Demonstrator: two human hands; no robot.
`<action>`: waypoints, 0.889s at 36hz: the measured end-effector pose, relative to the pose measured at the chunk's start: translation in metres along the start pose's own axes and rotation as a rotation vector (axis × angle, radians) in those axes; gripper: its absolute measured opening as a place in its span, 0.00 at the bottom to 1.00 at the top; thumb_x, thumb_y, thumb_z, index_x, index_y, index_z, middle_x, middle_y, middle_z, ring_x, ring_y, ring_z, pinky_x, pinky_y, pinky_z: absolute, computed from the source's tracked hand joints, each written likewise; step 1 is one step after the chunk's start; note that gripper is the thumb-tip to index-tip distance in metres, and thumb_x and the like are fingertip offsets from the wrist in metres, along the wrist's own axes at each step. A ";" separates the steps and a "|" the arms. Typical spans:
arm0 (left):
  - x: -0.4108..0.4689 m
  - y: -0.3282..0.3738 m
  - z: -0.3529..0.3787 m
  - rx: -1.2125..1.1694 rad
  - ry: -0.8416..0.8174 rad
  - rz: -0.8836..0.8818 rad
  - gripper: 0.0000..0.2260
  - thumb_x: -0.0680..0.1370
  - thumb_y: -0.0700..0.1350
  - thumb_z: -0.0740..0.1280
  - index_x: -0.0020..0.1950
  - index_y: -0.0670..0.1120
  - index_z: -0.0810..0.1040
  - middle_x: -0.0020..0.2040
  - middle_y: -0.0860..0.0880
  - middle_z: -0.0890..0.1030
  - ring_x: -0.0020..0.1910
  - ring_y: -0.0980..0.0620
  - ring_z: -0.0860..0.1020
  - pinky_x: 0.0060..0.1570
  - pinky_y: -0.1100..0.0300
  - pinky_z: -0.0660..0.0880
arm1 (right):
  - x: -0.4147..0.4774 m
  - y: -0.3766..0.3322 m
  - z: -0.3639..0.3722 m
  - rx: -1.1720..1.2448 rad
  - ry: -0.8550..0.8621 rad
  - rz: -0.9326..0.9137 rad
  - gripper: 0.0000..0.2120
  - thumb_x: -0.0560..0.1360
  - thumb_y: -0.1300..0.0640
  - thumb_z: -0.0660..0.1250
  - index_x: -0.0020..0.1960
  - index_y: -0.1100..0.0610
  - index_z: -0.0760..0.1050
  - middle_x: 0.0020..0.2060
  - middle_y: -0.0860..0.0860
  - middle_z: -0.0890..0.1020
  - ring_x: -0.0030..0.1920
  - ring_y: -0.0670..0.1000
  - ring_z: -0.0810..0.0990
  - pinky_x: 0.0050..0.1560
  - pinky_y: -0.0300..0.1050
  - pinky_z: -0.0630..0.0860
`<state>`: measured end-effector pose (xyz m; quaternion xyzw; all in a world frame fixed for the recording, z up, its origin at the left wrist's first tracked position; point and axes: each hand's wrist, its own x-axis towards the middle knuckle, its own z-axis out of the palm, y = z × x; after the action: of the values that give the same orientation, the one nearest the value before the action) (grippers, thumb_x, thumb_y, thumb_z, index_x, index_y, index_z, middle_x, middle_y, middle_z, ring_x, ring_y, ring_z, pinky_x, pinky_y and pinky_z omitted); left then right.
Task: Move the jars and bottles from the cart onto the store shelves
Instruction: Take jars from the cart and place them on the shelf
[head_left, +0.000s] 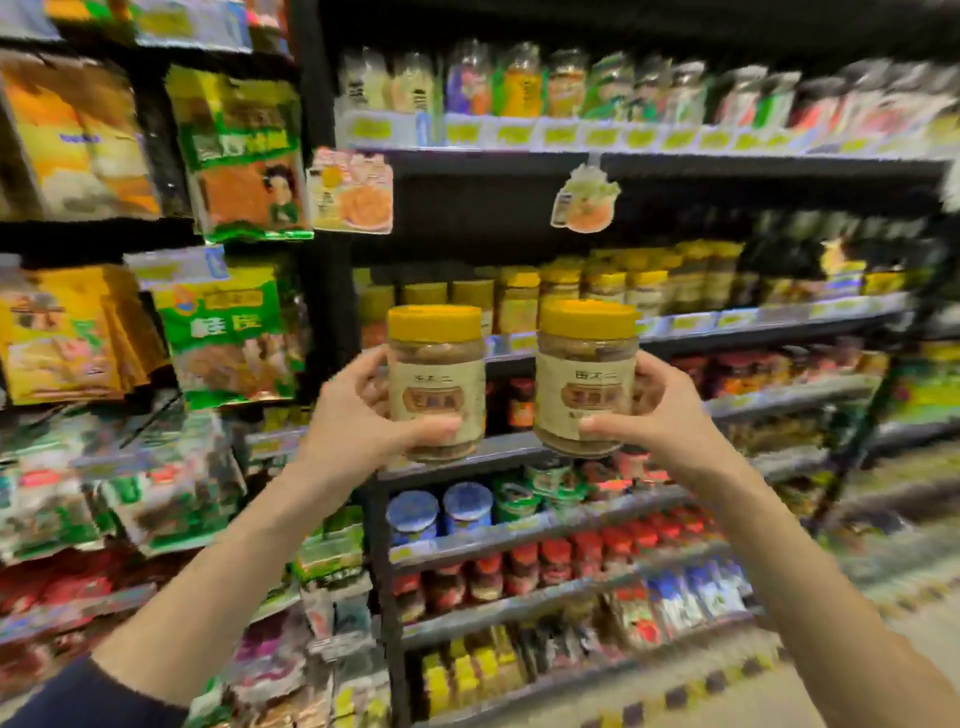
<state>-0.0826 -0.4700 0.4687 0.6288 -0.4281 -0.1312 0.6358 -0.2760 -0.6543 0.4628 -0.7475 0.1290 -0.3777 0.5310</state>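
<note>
Your left hand (358, 410) gripped one yellow-lidded jar (436, 382) and your right hand (660, 410) gripped its twin (586, 376) — both upright, raised side by side before the shelf (769, 325) of matching jars (561, 288).

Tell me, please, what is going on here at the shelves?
A person is stocking a shop. The left hand holds one yellow-lidded jar and the right hand holds a second jar, both upright and side by side in the air. They are raised before the shelf that carries matching jars. Neither is set down yet.
</note>
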 end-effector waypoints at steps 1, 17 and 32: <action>0.009 -0.001 0.021 -0.014 -0.027 0.008 0.33 0.52 0.42 0.82 0.54 0.54 0.75 0.44 0.56 0.84 0.43 0.62 0.83 0.40 0.70 0.77 | -0.003 0.002 -0.021 -0.017 0.029 0.003 0.26 0.54 0.61 0.79 0.50 0.53 0.77 0.41 0.45 0.86 0.43 0.43 0.83 0.44 0.36 0.78; 0.095 -0.017 0.274 -0.161 -0.288 0.031 0.36 0.57 0.36 0.79 0.64 0.44 0.73 0.53 0.48 0.83 0.49 0.56 0.83 0.47 0.67 0.78 | -0.010 0.037 -0.264 -0.171 0.268 0.052 0.30 0.56 0.64 0.80 0.57 0.54 0.76 0.48 0.51 0.85 0.51 0.52 0.84 0.50 0.46 0.80; 0.217 -0.063 0.354 -0.090 -0.329 -0.027 0.44 0.53 0.46 0.82 0.66 0.51 0.69 0.57 0.54 0.80 0.53 0.60 0.81 0.49 0.66 0.79 | 0.105 0.113 -0.342 -0.162 0.243 0.066 0.31 0.57 0.62 0.79 0.58 0.56 0.75 0.50 0.53 0.85 0.52 0.53 0.83 0.50 0.47 0.80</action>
<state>-0.1804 -0.8768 0.4380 0.5755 -0.5116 -0.2601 0.5826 -0.4207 -1.0004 0.4582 -0.7321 0.2469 -0.4362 0.4614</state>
